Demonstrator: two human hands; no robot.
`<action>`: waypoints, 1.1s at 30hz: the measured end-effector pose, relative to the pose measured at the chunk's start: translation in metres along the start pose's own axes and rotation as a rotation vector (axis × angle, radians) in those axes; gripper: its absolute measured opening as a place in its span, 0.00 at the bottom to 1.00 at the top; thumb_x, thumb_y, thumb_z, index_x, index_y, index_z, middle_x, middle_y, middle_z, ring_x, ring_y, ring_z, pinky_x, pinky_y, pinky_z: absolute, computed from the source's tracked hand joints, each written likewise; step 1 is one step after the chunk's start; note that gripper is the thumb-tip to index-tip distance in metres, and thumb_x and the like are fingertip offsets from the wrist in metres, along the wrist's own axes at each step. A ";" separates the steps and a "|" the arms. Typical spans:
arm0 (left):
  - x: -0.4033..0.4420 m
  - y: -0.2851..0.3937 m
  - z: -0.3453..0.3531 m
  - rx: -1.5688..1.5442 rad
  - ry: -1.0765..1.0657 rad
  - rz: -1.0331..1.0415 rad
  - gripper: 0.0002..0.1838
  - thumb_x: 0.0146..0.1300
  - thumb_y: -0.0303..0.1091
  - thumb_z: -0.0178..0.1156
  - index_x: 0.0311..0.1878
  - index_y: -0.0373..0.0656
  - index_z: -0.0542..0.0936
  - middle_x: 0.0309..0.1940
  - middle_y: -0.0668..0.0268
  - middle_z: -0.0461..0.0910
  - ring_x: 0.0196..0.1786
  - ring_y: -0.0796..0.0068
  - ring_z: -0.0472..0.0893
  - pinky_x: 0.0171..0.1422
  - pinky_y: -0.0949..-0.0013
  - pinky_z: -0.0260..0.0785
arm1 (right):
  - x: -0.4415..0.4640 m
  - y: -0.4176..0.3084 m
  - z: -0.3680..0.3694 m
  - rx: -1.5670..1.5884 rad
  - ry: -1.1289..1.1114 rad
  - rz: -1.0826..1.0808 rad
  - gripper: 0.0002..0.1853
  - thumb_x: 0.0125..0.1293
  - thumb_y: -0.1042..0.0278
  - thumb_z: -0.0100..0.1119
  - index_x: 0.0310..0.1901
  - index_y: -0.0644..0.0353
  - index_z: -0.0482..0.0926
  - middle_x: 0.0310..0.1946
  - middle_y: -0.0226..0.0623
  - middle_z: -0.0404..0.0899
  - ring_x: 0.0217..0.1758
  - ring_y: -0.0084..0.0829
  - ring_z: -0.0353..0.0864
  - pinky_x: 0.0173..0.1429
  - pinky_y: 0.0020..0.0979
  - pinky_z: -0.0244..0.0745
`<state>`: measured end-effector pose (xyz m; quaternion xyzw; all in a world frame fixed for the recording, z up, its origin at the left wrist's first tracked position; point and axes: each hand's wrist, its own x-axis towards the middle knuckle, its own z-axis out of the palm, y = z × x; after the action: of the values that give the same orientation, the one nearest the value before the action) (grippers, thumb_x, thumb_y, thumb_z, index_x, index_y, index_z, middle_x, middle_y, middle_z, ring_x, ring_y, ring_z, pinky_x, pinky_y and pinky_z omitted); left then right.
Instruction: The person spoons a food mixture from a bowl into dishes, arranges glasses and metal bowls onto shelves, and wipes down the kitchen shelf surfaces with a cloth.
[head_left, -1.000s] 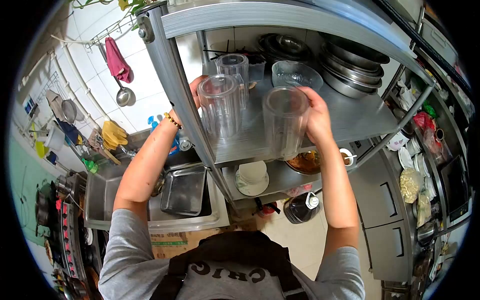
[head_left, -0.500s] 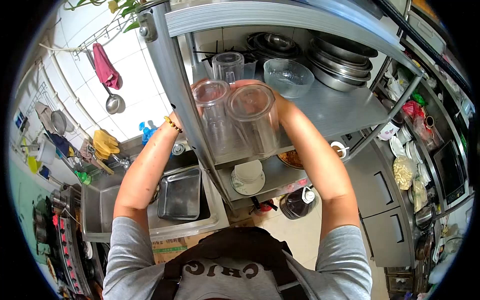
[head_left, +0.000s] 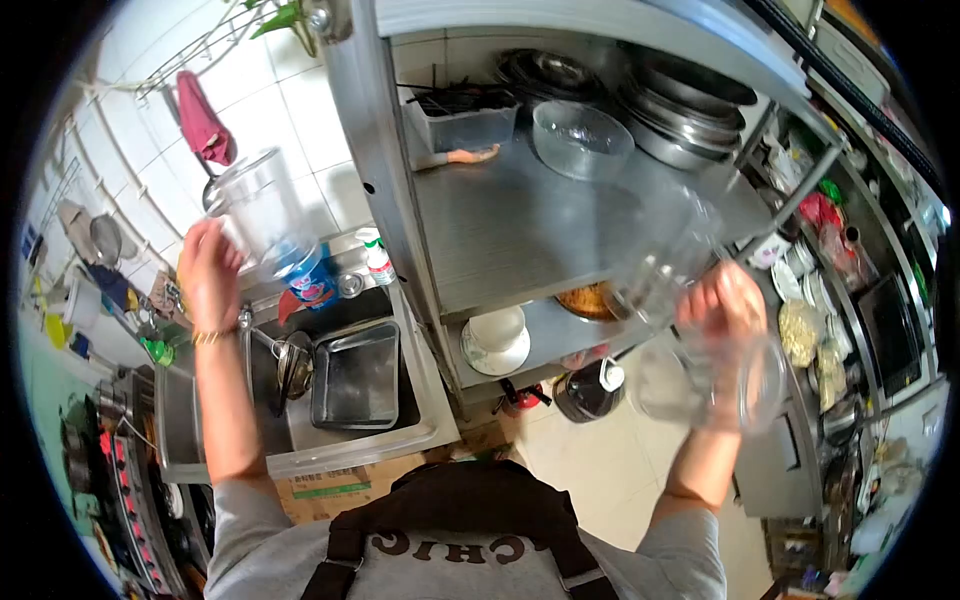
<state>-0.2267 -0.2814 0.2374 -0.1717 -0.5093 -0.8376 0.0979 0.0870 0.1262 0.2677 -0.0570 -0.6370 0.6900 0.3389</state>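
My left hand (head_left: 212, 262), on the left above the sink, is closed on the handle side of a clear jug (head_left: 260, 205), which is tilted. On the right, out past the shelf, my right hand (head_left: 724, 300) grips two clear jugs. One blurred jug (head_left: 665, 255) reaches up in front of the shelf edge; the other jug (head_left: 665, 385) hangs lower, over the floor. Motion smears both, and the right fingers are partly hidden behind them.
On the steel shelf (head_left: 520, 235) are a clear bowl (head_left: 583, 145), stacked metal bowls (head_left: 680, 120) and a plastic bin (head_left: 460, 125) of dark utensils. A metal tray (head_left: 356, 380) lies in the sink (head_left: 290, 462). The shelf post (head_left: 385, 170) stands between sink and shelf.
Three clear jugs have left the shelf. My left hand has swung left over the sink with one, and my right hand has moved right and toward me with two.
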 end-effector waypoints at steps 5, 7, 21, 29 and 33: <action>-0.071 0.032 -0.065 -0.200 -0.329 -0.253 0.17 0.65 0.24 0.47 0.57 0.37 0.65 0.26 0.72 0.63 0.22 0.86 0.56 0.22 0.83 0.51 | -0.151 0.009 -0.037 -0.381 0.056 0.418 0.07 0.62 0.72 0.55 0.28 0.61 0.71 0.17 0.31 0.71 0.23 0.26 0.76 0.27 0.25 0.70; -0.092 0.014 -0.084 -0.121 -0.467 -0.286 0.20 0.65 0.26 0.48 0.60 0.38 0.63 0.26 0.70 0.66 0.22 0.85 0.60 0.22 0.81 0.51 | -0.221 0.025 -0.024 -0.589 0.181 0.646 0.08 0.62 0.68 0.56 0.27 0.59 0.72 0.16 0.26 0.69 0.23 0.18 0.73 0.27 0.22 0.67; -0.263 -0.108 -0.009 -0.096 -1.763 -1.252 0.02 0.61 0.24 0.48 0.37 0.39 0.67 0.19 0.63 0.69 0.18 0.77 0.67 0.22 0.76 0.62 | -0.617 0.130 0.233 -0.482 1.587 1.091 0.09 0.55 0.65 0.59 0.26 0.61 0.74 0.15 0.32 0.73 0.19 0.23 0.73 0.25 0.26 0.68; -0.401 -0.035 -0.038 0.014 -2.383 -1.375 0.06 0.62 0.24 0.50 0.43 0.38 0.70 0.24 0.60 0.75 0.24 0.71 0.76 0.29 0.73 0.71 | -0.728 0.117 0.392 0.153 1.972 0.323 0.14 0.60 0.66 0.59 0.22 0.55 0.66 0.15 0.24 0.64 0.17 0.18 0.62 0.22 0.23 0.61; -0.489 0.027 -0.091 0.134 -2.666 -1.347 0.07 0.62 0.27 0.52 0.43 0.37 0.71 0.25 0.60 0.76 0.26 0.72 0.78 0.31 0.73 0.71 | -0.794 0.103 0.479 0.118 2.157 0.417 0.13 0.59 0.68 0.60 0.22 0.55 0.67 0.15 0.25 0.69 0.16 0.17 0.68 0.22 0.20 0.62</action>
<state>0.2166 -0.3797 0.0320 -0.5246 -0.2401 0.0678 -0.8140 0.4078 -0.7015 -0.0200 -0.7201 0.0497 0.3508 0.5966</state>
